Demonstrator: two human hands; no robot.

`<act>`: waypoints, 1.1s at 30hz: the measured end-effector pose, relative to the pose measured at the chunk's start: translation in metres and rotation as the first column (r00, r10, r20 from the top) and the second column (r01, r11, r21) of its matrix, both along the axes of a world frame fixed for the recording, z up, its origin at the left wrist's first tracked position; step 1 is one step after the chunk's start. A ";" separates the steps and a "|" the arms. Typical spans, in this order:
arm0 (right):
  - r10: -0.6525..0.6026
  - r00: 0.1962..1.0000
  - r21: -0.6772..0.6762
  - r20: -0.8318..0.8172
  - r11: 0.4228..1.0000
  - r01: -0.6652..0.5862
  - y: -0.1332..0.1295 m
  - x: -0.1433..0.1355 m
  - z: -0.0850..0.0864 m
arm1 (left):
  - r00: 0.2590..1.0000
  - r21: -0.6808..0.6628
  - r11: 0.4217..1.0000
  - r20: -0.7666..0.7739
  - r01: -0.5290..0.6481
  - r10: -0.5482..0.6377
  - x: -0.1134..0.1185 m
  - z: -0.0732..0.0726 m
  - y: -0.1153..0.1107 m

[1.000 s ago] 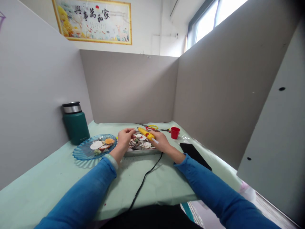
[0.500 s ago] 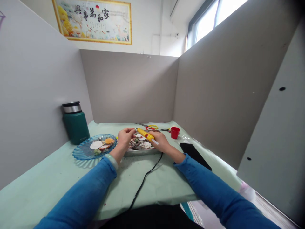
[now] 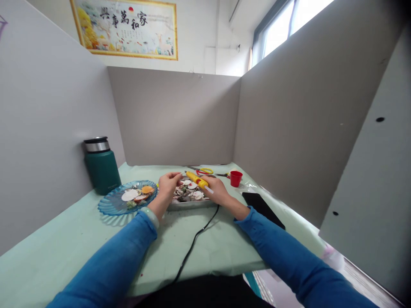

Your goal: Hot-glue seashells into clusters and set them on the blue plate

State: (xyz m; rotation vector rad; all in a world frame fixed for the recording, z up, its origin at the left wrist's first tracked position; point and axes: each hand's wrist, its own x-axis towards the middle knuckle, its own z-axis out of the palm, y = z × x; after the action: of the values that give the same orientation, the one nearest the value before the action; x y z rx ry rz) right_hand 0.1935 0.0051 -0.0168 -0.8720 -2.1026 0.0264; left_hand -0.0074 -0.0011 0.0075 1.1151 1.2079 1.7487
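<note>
My right hand (image 3: 215,190) is wrapped round a yellow hot glue gun (image 3: 197,179). A pale glue stick pokes out of the gun's back end, and its nozzle points up and left toward my other hand. My left hand (image 3: 169,185) is closed in a pinch just left of the nozzle; whatever its fingertips hold is too small to make out. Beneath both hands lies a metal tray (image 3: 189,205) filled with shells (image 3: 196,196). To the left, a blue scalloped plate (image 3: 109,205) bears several shells, a white one and an orange one among them.
A green bottle (image 3: 102,171) stands at the left partition. Behind the tray lie scissors (image 3: 205,171), with a red cup (image 3: 236,179) to their right. A black phone (image 3: 261,208) lies by my right forearm. The gun's black cord (image 3: 195,239) runs to the front edge.
The glue gun's nozzle has drawn slightly to the right, leaving a small gap from my left fingertips. Everything else has stayed in place.
</note>
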 end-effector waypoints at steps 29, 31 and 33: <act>0.036 0.999 0.008 0.018 0.999 -0.036 0.000 -0.001 -0.001 | 0.996 0.001 0.998 0.061 0.058 -0.058 0.001 0.001 -0.002; 0.057 0.998 -0.030 -0.038 0.998 -0.059 0.000 -0.002 0.000 | 0.997 0.000 0.998 0.059 0.056 -0.056 0.001 0.000 -0.001; 0.027 0.979 -0.127 -0.201 0.990 -0.054 -0.002 -0.004 0.003 | 0.996 0.002 0.997 0.051 0.074 -0.074 0.001 0.000 -0.002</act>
State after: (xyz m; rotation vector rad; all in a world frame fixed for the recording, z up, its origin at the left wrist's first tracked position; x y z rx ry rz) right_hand 0.1897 0.0031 -0.0141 -0.8666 -1.9471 0.2665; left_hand -0.0064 -0.0027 0.0079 1.0947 1.1214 1.7114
